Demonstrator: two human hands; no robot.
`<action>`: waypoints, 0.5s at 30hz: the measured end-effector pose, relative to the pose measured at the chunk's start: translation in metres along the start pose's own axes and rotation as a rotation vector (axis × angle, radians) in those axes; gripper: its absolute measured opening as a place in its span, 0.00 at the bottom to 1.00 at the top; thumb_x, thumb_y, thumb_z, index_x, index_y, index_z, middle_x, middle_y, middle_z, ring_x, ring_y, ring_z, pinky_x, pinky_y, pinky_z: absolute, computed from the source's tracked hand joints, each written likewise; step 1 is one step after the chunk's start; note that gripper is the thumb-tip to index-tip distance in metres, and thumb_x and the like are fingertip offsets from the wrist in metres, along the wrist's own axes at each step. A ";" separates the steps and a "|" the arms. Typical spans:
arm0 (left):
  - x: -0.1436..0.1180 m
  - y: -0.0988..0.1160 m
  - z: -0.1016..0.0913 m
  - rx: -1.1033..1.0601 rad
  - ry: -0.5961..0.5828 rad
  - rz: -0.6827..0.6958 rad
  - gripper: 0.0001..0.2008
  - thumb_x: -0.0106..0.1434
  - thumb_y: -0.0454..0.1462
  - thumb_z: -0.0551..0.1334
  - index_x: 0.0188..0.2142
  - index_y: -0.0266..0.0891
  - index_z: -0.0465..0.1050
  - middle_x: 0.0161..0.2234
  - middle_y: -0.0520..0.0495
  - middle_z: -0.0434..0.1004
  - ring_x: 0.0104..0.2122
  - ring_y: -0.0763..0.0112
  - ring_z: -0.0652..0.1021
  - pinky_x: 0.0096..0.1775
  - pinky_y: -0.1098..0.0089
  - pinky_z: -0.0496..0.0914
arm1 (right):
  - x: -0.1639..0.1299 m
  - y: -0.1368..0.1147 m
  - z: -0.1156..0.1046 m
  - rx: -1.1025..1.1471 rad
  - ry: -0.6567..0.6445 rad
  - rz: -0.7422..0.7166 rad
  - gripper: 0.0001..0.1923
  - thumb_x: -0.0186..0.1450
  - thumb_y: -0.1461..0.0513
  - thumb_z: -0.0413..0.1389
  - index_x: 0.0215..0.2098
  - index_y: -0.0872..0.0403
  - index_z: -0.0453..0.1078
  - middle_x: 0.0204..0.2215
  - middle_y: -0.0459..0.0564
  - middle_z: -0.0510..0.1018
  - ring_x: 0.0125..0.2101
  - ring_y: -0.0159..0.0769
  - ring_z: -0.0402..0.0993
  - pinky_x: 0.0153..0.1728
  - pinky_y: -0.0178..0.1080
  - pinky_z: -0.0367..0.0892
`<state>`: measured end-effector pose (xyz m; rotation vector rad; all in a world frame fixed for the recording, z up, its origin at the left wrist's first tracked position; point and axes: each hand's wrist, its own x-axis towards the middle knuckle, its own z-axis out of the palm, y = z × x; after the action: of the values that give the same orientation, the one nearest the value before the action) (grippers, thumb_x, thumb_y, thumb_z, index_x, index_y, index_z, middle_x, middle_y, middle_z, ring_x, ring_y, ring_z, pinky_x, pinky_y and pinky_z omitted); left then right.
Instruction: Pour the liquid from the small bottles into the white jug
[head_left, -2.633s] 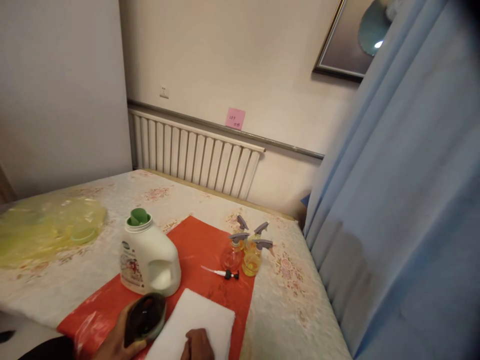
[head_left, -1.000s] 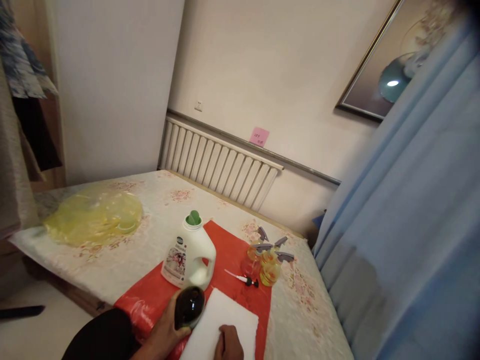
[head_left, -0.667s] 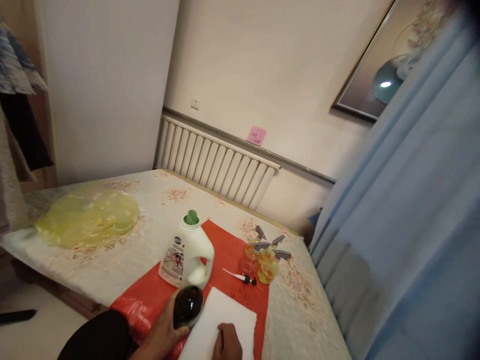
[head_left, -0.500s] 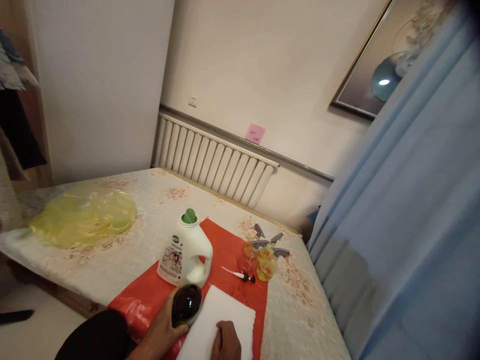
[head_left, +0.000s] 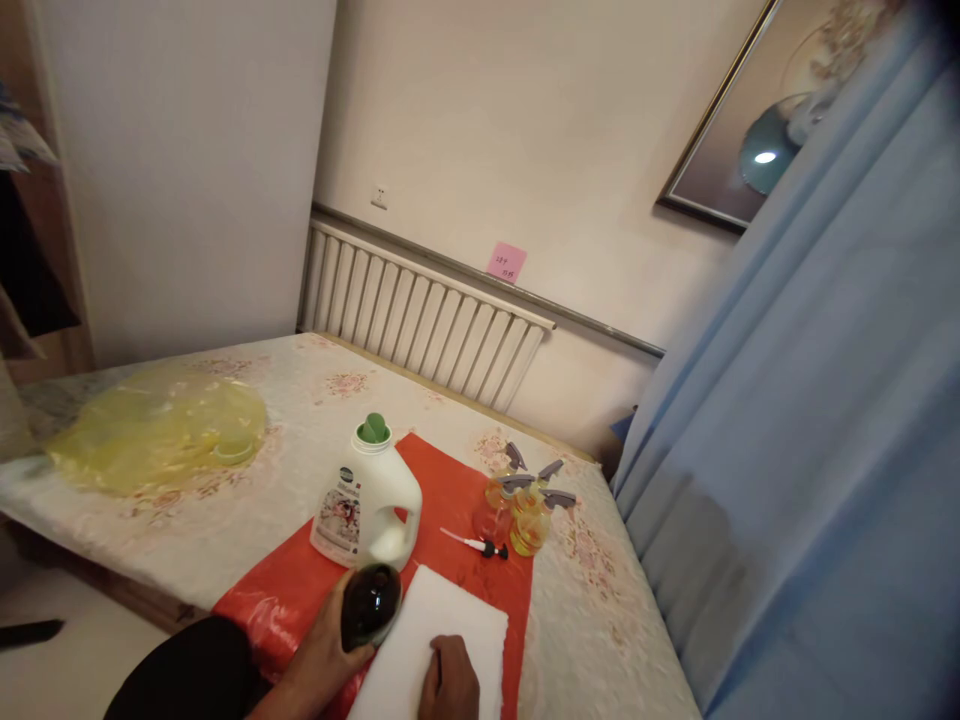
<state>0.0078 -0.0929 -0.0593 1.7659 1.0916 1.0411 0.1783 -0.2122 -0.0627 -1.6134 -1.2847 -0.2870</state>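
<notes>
Left hand (head_left: 324, 655) unmoved, fingers around bottle (head_left: 369, 605).

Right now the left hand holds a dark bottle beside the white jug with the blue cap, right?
Not quite: in the head view the white jug has a green cap, not blue. The left hand does hold the dark bottle beside it.

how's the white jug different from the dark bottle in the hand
The white jug stands upright and untouched on the red sheet; the dark bottle lies tilted in the left hand, beside the white cloth that the right hand presses. The jug is opaque white with a green cap and a printed label; the bottle is glossy, near black, with no label showing. The jug looks bigger and has a handle. Both sit over the red sheet.
</notes>
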 end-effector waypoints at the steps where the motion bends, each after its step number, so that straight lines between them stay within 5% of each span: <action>1: 0.000 -0.001 0.000 0.017 -0.001 0.004 0.44 0.45 0.35 0.64 0.62 0.33 0.52 0.59 0.33 0.66 0.61 0.48 0.67 0.62 0.51 0.61 | 0.000 0.000 0.000 0.001 0.008 -0.001 0.12 0.69 0.65 0.45 0.35 0.50 0.69 0.26 0.48 0.73 0.26 0.39 0.74 0.30 0.38 0.70; 15: 0.000 0.018 -0.011 0.031 0.054 -0.007 0.43 0.47 0.40 0.66 0.61 0.36 0.52 0.61 0.33 0.62 0.62 0.48 0.65 0.62 0.47 0.59 | -0.001 -0.001 0.000 0.006 0.006 0.009 0.12 0.69 0.64 0.44 0.35 0.50 0.68 0.26 0.48 0.73 0.27 0.39 0.73 0.31 0.38 0.70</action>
<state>0.0029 -0.0961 -0.0392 1.7664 1.1518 1.0784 0.1775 -0.2124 -0.0630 -1.6117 -1.2720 -0.2818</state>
